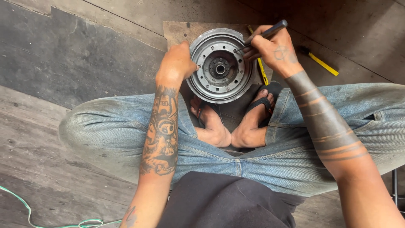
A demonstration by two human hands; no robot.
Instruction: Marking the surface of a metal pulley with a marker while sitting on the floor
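A round metal drum-like wheel part (220, 65) lies flat on a small board (177, 31) on the floor, just beyond the person's sandalled feet (230, 122). The left hand (179, 59) is closed on its left rim, steadying it; the right hand (272, 46) grips a slim dark tool (265, 33), tip resting on the inner face. The part looks like thick steel — likely heavy, rigid, not fragile, perhaps greasy. The outer rim seems the surest hold, both hands on opposite edges. Two yellow-handled tools (262, 69) (320, 63) lie beside it.
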